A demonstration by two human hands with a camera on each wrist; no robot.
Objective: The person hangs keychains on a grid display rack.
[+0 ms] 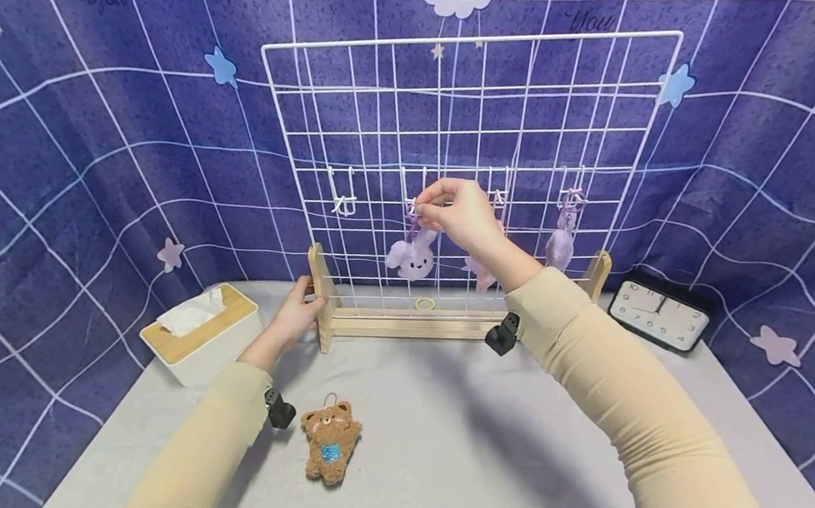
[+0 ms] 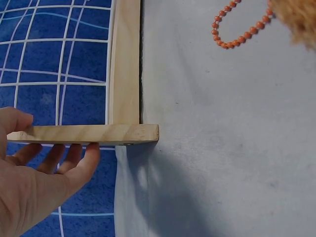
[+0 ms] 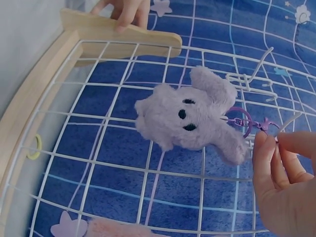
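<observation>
My right hand (image 1: 466, 217) pinches the purple clasp (image 3: 262, 124) of a lavender rabbit plush keychain (image 1: 414, 260) at a white hook on the wire grid (image 1: 458, 138). In the right wrist view, the plush hangs by a purple ring (image 3: 243, 121), its long ears toward my fingertips. Whether the clasp sits on the hook is unclear. Low at the grid's left end, my left hand (image 1: 292, 316) holds the upright wooden support (image 2: 84, 133), thumb on one face and fingers on the other.
A brown bear plush (image 1: 329, 445) lies on the table; its orange bead loop (image 2: 229, 45) shows in the left wrist view. Another lavender plush (image 1: 560, 246) and a pink one (image 1: 481, 274) hang rightward. A bare hook (image 1: 343, 205), tissue box (image 1: 205, 336) and clock (image 1: 660, 310) flank them.
</observation>
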